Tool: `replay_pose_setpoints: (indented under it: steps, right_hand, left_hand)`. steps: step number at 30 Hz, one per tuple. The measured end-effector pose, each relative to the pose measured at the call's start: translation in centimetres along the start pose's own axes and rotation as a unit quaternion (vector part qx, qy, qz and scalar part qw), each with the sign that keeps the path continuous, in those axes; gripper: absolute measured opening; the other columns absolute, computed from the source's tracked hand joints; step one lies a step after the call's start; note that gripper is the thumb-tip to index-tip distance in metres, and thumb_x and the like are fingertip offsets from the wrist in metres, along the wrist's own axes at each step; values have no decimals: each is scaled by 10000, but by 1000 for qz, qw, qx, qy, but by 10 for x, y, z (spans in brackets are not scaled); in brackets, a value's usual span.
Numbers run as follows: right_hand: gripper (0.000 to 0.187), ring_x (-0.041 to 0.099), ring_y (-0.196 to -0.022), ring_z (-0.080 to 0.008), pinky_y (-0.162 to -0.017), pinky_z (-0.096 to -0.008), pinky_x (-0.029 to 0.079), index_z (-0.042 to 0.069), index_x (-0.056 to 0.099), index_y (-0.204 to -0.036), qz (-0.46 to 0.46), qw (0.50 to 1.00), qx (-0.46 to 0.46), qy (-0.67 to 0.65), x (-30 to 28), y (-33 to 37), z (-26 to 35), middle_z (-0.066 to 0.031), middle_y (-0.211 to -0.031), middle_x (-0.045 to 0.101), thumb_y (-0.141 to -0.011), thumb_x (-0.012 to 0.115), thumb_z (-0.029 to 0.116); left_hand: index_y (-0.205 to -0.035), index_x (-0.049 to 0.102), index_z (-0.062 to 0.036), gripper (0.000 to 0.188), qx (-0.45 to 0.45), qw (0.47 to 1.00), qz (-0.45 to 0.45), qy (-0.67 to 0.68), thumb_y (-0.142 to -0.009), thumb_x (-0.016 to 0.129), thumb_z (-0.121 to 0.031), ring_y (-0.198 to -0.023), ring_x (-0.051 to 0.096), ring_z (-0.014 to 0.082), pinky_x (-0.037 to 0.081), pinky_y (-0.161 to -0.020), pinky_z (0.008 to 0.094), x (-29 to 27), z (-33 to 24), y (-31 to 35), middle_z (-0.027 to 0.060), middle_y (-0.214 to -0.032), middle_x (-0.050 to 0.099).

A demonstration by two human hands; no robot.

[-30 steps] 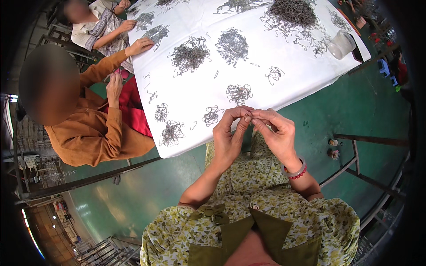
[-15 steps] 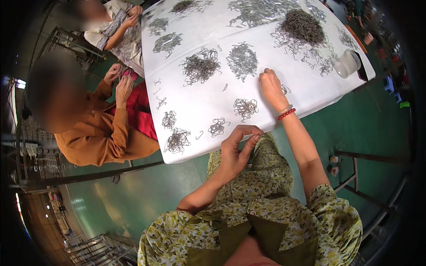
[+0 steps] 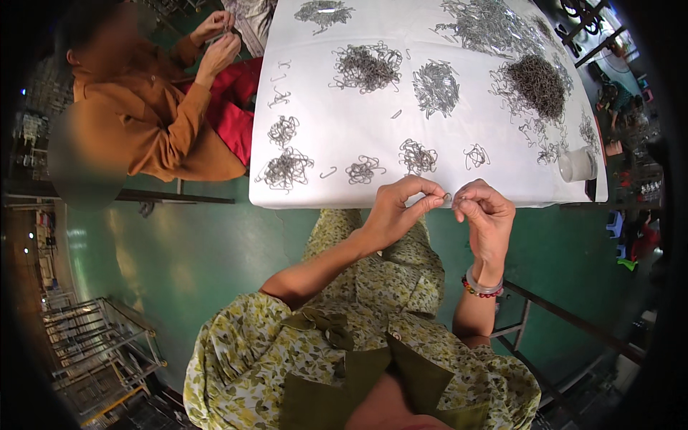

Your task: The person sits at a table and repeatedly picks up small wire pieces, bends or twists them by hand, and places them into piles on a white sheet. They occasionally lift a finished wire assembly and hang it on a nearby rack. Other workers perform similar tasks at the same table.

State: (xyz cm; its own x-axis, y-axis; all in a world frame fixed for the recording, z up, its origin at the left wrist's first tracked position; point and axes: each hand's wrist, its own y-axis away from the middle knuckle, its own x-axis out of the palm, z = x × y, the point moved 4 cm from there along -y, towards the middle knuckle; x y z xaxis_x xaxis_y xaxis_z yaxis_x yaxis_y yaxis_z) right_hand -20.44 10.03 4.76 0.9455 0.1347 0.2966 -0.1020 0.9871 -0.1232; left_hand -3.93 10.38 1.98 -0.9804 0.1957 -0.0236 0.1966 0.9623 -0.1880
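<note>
My left hand (image 3: 398, 208) is closed in a pinch in front of the table edge, with the curved end of a small wire hook (image 3: 448, 197) showing at its fingertips. Close beside it, my right hand (image 3: 489, 218) is pinched on a tiny metal piece, mostly hidden by the fingers. The two sets of fingertips nearly meet. Just beyond them on the white tabletop (image 3: 330, 129) lie small heaps of bent wire hooks (image 3: 418, 156). Farther off are a pile of flat silver clips (image 3: 436, 88) and a larger heap of hooks (image 3: 368, 68).
A dense dark pile of hooks (image 3: 539, 87) lies at the right, near a translucent plastic tub (image 3: 577, 165) at the table corner. More silver clips (image 3: 491, 29) spread across the far side. A co-worker in a brown shirt (image 3: 154, 122) handles something small on the left.
My right hand has come back from beside the silver clips to meet my left hand at the table edge. The view has shifted, and the left hand keeps its pinch.
</note>
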Motion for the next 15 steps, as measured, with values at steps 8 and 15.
replay_pose_setpoints:
  steps: [8, 15]
  right_hand:
    - [99, 542, -635, -94, -549, -207, 433, -47, 660, -880, -42, 989, -49, 135, 21, 5, 11, -85, -850, 618, -792, 679, -88]
    - [96, 559, -674, -76, -565, -195, 430, -40, 662, -875, -52, 990, -15, 130, 25, 6, 6, -75, -832, 657, -791, 688, -78]
  left_hand:
    - [-964, 663, -18, 136, -36, 998, 3, 51, -865, 667, -111, -811, 641, 133, 510, -707, 272, -3, -4, -1, 79, -883, 683]
    - [-973, 663, -25, 151, 2, 999, 48, -15, -862, 672, -127, -848, 626, 131, 502, -751, 293, -11, -2, 3, 57, -918, 684]
